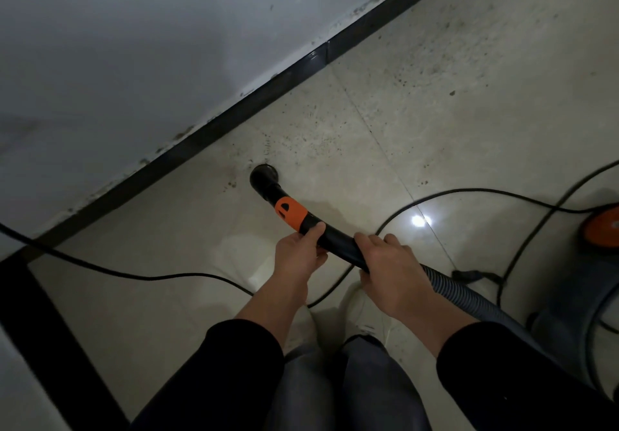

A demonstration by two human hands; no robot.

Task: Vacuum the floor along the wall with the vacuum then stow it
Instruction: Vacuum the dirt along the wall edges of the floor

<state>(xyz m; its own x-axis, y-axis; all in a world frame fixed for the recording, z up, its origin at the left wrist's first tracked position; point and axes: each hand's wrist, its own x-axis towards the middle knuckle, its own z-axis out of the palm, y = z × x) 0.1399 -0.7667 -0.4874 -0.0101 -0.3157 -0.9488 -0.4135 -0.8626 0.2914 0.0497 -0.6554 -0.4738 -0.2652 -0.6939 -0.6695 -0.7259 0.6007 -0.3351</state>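
The left grip (pixel 299 253) and right grip (pixel 385 271) both wrap the black wand (pixel 338 240), one ahead of the other, likely to steer its nozzle (pixel 264 176) near the baseboard (pixel 234 116).

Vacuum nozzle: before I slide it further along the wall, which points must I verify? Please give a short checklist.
1. Grip of the left hand on the tube, behind the orange collar: ok.
2. Grip of the right hand at the tube's end, by the hose: ok.
3. The nozzle near the baseboard: ok, apart from it; contact with the floor: cannot tell.
4. The cord out of the way: not ok, it loops across the floor under the hands.
5. Floor ahead clean: not ok, specks lie there.
6. The vacuum body free to follow: cannot tell, cut off at the right edge.
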